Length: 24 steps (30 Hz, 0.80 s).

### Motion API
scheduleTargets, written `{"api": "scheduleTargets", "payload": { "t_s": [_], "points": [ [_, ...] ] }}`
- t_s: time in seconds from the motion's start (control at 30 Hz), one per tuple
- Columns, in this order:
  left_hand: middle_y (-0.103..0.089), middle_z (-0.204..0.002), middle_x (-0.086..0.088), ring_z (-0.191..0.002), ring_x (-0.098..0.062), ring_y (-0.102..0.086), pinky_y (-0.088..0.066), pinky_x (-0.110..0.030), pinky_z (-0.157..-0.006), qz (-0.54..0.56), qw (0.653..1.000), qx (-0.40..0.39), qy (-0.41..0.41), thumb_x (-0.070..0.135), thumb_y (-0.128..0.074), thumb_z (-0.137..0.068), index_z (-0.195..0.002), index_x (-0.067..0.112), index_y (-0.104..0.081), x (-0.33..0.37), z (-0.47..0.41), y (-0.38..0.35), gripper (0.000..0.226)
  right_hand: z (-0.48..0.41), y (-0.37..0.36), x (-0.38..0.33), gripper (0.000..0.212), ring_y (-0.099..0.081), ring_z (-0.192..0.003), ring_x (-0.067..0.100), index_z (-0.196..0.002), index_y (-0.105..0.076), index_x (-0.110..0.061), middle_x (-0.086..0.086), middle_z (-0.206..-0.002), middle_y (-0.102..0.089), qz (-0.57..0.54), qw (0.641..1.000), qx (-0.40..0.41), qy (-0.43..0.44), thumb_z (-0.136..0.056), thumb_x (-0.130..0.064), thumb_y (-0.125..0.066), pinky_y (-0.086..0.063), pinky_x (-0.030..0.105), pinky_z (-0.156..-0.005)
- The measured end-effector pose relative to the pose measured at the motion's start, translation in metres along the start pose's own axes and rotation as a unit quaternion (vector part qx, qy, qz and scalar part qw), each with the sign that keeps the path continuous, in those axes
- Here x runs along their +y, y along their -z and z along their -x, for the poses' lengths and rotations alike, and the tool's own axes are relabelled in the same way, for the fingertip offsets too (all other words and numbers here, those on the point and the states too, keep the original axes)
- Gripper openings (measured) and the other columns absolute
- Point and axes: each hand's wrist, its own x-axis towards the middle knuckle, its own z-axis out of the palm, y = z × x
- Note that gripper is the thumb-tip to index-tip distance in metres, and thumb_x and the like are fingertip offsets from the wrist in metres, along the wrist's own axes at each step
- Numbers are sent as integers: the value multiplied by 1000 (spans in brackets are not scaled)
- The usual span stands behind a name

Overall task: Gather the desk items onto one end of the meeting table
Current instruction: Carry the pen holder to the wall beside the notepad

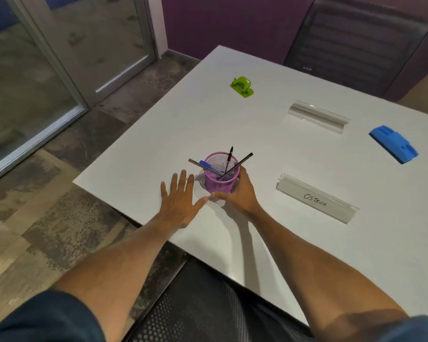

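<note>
Gripping the pink mesh pen cup with my right hand, fingers curled round its far side and thumb on the near side, I have it upright near the near-left corner of the meeting table, with several pens leaning out of it. My left hand lies flat just beside the cup, fingers straight and spread, holding nothing; I cannot tell whether it presses the tabletop or hovers.

By my reading the gathering has barely begun. The green hole punch sits alone toward the far-left corner. The clear empty sign holder lies mid-table. The blue plastic piece is out by the right edge of view, and the nameplate marked OSTRICH lies near the near edge. All are well apart. Nothing shows which end is meant, so every item seems left to bring together.
</note>
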Motion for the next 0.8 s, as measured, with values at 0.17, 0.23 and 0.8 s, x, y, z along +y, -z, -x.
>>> {"api": "scheduleTargets", "payload": {
  "t_s": [0.17, 0.23, 0.8],
  "points": [
    [17, -160, -6, -148, -27, 14, 5, -55, -118, -2, 1000, 0, 1, 69, -18, -91, -153, 22, 8, -2, -3, -13, 82, -5, -8, 0, 79, -57, -98, -19, -120, -49, -28, -19, -113, -58, -45, 999, 6, -4, -57, -2, -90, -46, 4, -80],
    [18, -160, -7, -147, -28, 16, 6, -55, -117, -1, 1000, 6, 0, 68, -18, -91, -153, 21, 9, -2, -3, -15, 82, -7, -10, 0, 87, -57, -104, -13, -131, -45, -19, -15, -118, -59, -53, 998, 9, -11, -58, -9, -91, -47, 5, -82],
    [10, -161, -10, -148, -29, 11, 5, -55, -117, -27, 998, 10, -63, 62, -26, -95, -154, 17, -5, 43, 2, 47, 77, 23, 37, -38, 87, -59, -113, 8, -132, -44, -25, -10, -124, -60, -65, 992, 109, -21, -59, -21, -91, -52, 24, -93]
  ]
}}
